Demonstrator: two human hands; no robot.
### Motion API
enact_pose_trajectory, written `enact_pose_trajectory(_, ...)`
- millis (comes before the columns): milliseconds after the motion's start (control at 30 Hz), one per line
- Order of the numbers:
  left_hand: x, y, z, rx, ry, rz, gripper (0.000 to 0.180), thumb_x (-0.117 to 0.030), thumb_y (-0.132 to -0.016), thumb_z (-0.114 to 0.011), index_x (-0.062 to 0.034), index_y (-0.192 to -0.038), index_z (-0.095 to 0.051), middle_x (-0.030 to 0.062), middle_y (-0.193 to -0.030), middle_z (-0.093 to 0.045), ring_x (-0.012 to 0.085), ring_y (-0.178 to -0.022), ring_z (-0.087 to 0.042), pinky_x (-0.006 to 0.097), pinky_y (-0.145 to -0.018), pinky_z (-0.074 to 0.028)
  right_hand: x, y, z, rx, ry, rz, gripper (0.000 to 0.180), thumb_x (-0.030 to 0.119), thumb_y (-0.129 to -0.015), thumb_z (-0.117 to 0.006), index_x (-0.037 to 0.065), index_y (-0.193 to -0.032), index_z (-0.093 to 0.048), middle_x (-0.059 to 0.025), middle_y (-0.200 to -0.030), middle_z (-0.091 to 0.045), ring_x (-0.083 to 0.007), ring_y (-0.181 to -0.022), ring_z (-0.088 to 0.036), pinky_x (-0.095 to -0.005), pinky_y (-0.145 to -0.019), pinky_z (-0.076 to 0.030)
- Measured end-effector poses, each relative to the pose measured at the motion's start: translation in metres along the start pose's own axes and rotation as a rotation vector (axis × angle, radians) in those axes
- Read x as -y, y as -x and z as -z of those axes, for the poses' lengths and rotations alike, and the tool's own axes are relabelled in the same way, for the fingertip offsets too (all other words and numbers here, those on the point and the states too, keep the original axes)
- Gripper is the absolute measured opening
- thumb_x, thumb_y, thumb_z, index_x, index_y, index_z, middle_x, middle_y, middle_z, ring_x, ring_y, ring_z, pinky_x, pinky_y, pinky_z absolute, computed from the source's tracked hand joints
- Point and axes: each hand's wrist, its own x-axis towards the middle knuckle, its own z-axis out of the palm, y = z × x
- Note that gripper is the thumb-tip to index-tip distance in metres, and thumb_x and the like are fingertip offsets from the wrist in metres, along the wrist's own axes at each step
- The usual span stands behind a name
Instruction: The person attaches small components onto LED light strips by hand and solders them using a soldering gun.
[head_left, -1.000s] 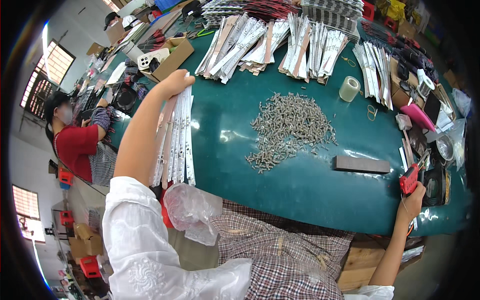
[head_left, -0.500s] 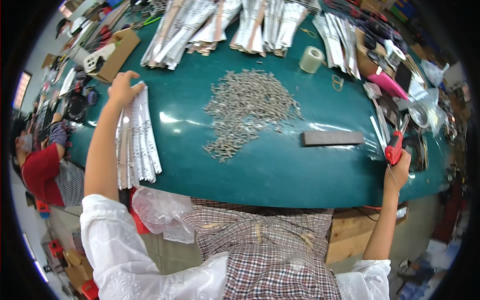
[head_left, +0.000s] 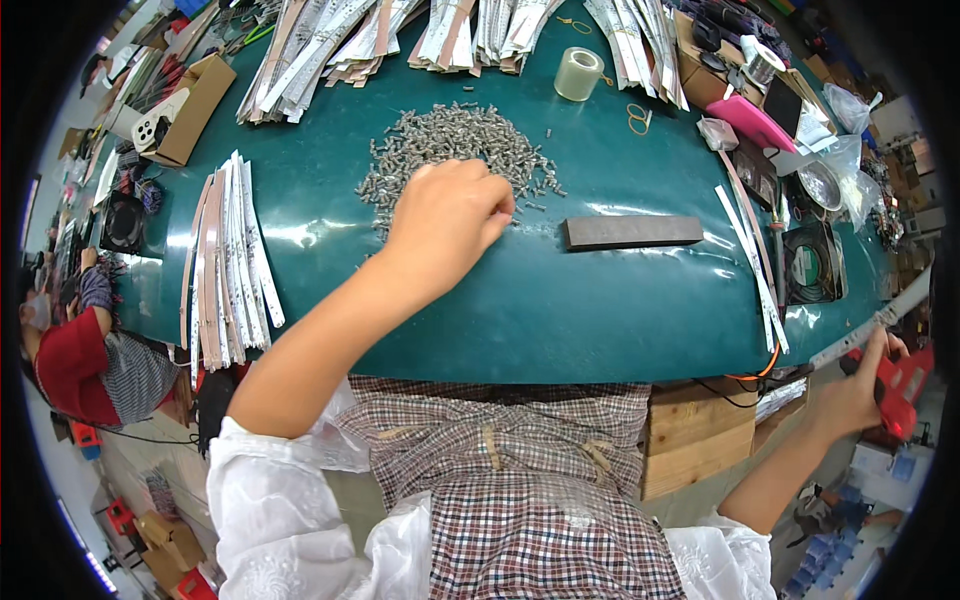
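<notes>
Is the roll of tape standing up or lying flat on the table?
Lying flat. The roll of tape rests on its round side on the green table, so its hole faces up.

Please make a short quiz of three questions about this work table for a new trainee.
1. True or false: the left hand rests on the pile of small metal parts.
2. What does the right hand hold? A) tape roll B) red tool C) pink box
3. Fill in: the dark bar lies to the ____ of the left hand.

Key: 1 true; 2 B, the red tool, held off the table's right edge; 3 right.
</notes>
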Motion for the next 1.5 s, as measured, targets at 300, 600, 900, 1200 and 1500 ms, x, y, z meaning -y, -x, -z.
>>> enact_pose_trajectory(300,-0.011,-0.017,-0.037,0.057,-0.106,0.213,0.015,-0.015,-0.073,-0.076,-0.0074,-0.08,-0.066,0.0066,-0.08,-0.063,0.0251,-0.081,-0.062,0.04,-0.074,-0.047,0.062,0.052,0.036,0.149,-0.358,-0.449,0.041,-0.007,-0.088,-0.058,0.002,-0.125,-0.045,-0.0069,-0.113,-0.055,-0.0194,-0.102,-0.058,-0.0286,-0.072,-0.058)
enact_pose_trajectory(600,-0.01,-0.021,-0.024,0.215,-0.02,0.285,0.014,-0.011,-0.072,-0.074,-0.0054,-0.083,-0.066,0.0082,-0.081,-0.065,0.0244,-0.079,-0.063,0.038,-0.073,-0.05,0.095,0.122,-0.005,0.454,-0.508,-0.733,0.049,-0.012,-0.076,-0.064,0.002,-0.12,-0.045,-0.0082,-0.106,-0.051,-0.013,-0.085,-0.058,-0.0275,-0.075,-0.05)
enact_pose_trajectory(900,-0.007,-0.028,-0.045,0.058,-0.052,0.124,0.012,-0.011,-0.076,-0.073,-0.006,-0.083,-0.066,0.0076,-0.079,-0.061,0.0246,-0.079,-0.062,0.04,-0.073,-0.048,0.107,0.137,-0.015,0.565,-0.532,-0.781,0.05,-0.013,-0.076,-0.065,0.003,-0.119,-0.045,-0.0075,-0.106,-0.05,-0.0116,-0.084,-0.058,-0.0269,-0.078,-0.052)
enact_pose_trajectory(1200,-0.012,-0.015,-0.032,0.035,-0.18,0.05,0.014,-0.014,-0.077,-0.071,-0.0035,-0.079,-0.061,0.0113,-0.083,-0.06,0.0289,-0.08,-0.06,0.041,-0.073,-0.046,0.106,0.141,-0.02,0.602,-0.494,-0.796,0.05,-0.015,-0.076,-0.064,0.003,-0.119,-0.045,-0.0077,-0.106,-0.05,-0.0109,-0.085,-0.057,-0.0266,-0.079,-0.05)
enact_pose_trajectory(1500,-0.062,0.007,-0.017,0.144,1.215,0.655,0.01,-0.007,-0.087,-0.069,0.0009,-0.091,-0.066,0.009,-0.087,-0.07,0.0142,-0.074,-0.068,0.024,-0.063,-0.053,0.11,0.155,-0.056,0.707,-0.479,-0.898,0.05,-0.015,-0.076,-0.067,0.001,-0.118,-0.047,-0.0083,-0.106,-0.052,-0.0126,-0.085,-0.061,-0.0271,-0.077,-0.051)
